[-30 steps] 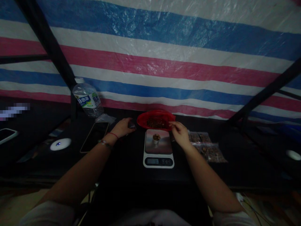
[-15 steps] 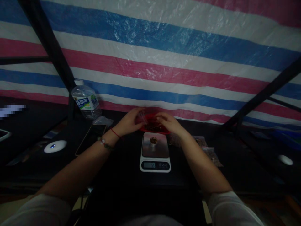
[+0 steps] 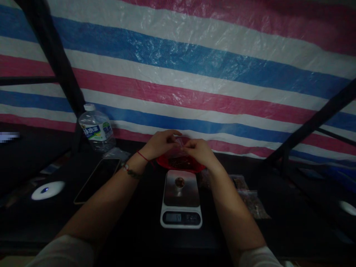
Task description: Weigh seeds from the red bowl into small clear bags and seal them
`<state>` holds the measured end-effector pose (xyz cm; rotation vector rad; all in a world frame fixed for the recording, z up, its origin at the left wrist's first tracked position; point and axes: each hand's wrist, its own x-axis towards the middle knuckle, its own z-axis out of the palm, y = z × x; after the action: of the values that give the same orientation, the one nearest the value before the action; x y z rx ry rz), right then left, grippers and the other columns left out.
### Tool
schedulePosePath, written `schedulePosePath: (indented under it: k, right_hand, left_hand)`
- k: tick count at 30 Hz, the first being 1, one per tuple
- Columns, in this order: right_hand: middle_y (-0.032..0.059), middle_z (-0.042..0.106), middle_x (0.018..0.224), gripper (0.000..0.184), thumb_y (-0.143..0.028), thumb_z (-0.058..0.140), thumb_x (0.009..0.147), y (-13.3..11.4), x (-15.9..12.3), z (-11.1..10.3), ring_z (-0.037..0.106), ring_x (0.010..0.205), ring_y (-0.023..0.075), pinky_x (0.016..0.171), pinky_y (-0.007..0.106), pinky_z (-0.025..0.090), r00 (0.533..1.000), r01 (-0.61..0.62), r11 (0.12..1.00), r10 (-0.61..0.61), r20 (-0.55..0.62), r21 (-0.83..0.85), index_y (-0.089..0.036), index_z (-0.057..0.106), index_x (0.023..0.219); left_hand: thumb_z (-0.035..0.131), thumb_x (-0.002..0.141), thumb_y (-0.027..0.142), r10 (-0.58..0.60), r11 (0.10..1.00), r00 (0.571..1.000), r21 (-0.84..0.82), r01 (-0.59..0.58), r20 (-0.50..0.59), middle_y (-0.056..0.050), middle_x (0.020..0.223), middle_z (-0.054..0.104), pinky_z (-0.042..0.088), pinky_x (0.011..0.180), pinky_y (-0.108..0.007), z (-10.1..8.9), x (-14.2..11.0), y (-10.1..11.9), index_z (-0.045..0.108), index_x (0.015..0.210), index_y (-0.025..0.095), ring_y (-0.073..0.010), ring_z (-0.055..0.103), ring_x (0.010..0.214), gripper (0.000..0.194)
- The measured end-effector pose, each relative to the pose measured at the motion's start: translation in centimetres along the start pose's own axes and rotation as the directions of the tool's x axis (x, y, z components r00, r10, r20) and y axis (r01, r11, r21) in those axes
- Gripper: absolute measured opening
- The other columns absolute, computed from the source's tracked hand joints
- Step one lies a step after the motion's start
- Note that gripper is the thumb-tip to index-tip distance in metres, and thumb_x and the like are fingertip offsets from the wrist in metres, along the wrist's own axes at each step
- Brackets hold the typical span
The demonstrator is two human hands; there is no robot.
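Both hands have drawn together since the earlier frame, from either side of the red tray (image 3: 164, 161) to just above it; behind them hangs the striped sheet (image 3: 194, 66), and under everything lies the black table (image 3: 150, 193). The left hand (image 3: 159, 145) and the right hand (image 3: 202, 151) meet at a small clear bag (image 3: 180, 142) — each grip narrow, thumb and fingertips closed on the thin plastic, though the exact finger contacts are too dim to tell; the tray beneath holds loose dark bits. Nearer the body sits the white scale (image 3: 180, 223), its display too faint to read; the filled bags (image 3: 254, 204) lie to the right, past the right forearm; the small cup (image 3: 179, 188) stands upright on the scale's plate with brown pieces in it. Judging by the pinched fingers, the step in hand is working at the bag's mouth, likely parting it; the next move would call for one steady pinch on the rim while the other hand comes free — lightly, as film so thin could slip or fold shut.
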<state>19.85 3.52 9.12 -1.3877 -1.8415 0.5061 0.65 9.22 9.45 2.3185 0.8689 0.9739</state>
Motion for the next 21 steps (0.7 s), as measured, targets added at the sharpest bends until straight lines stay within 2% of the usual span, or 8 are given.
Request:
schedulePosePath:
  k: [3,6,10,16,21]
  right_hand:
    - [0.0005,0.062,0.061,0.027,-0.038,0.054,0.084,-0.1,-0.5,0.1,0.054,0.053,0.0120,0.050,0.023,0.040,1.000,-0.013,0.991,0.010,0.022,0.132,-0.017,0.065,0.071]
    - [0.0016,0.064,0.066,0.024,-0.037,0.052,0.085,-0.3,-0.9,0.1,0.058,0.056,0.0130,0.052,0.023,0.044,0.996,-0.044,0.971,0.025,0.083,0.236,-0.017,0.066,0.081]
    - [0.0021,0.064,0.067,0.027,-0.038,0.053,0.084,-0.6,-1.4,0.2,0.057,0.058,0.0128,0.053,0.023,0.043,0.987,-0.037,0.979,0.005,0.160,0.200,-0.016,0.066,0.079]
    - [0.0002,0.061,0.060,0.025,-0.036,0.056,0.083,-0.2,-1.6,0.5,0.051,0.051,0.0108,0.047,0.022,0.036,0.986,-0.005,0.997,-0.007,0.164,0.074,-0.015,0.067,0.072]
    - [0.0019,0.066,0.066,0.028,-0.034,0.048,0.087,0.2,-1.4,0.7,0.058,0.056,0.0123,0.051,0.022,0.041,0.977,-0.028,0.990,-0.003,0.212,0.141,-0.016,0.067,0.077]
  left_hand:
    - [0.061,0.079,0.029,0.023,1.000,1.000,0.014,-0.023,-0.001,0.000,0.086,0.071,0.052,0.076,-0.028,0.1,-0.5,-0.2,0.063,0.112,0.020,-0.0150,0.065,0.078,0.034]
    - [0.058,0.081,0.026,0.061,0.998,0.998,0.008,-0.061,0.035,0.000,0.090,0.072,0.052,0.079,-0.028,0.1,-0.9,-0.3,0.064,0.112,0.020,-0.0150,0.066,0.082,0.032]
    - [0.055,0.084,0.025,0.097,0.988,0.994,0.117,-0.103,0.059,0.000,0.103,0.072,0.050,0.087,-0.031,0.3,-1.2,-0.2,0.066,0.111,0.022,-0.0168,0.066,0.093,0.030]
    - [0.049,0.090,0.030,0.205,0.949,0.972,0.217,-0.226,0.116,-0.002,0.113,0.069,0.048,0.093,-0.033,0.8,-1.4,0.2,0.065,0.114,0.022,-0.0181,0.064,0.103,0.030]
    - [0.044,0.094,0.031,0.235,0.930,0.967,0.266,-0.253,0.096,-0.004,0.116,0.068,0.048,0.094,-0.034,0.8,-1.4,0.1,0.063,0.119,0.021,-0.0188,0.063,0.105,0.034]
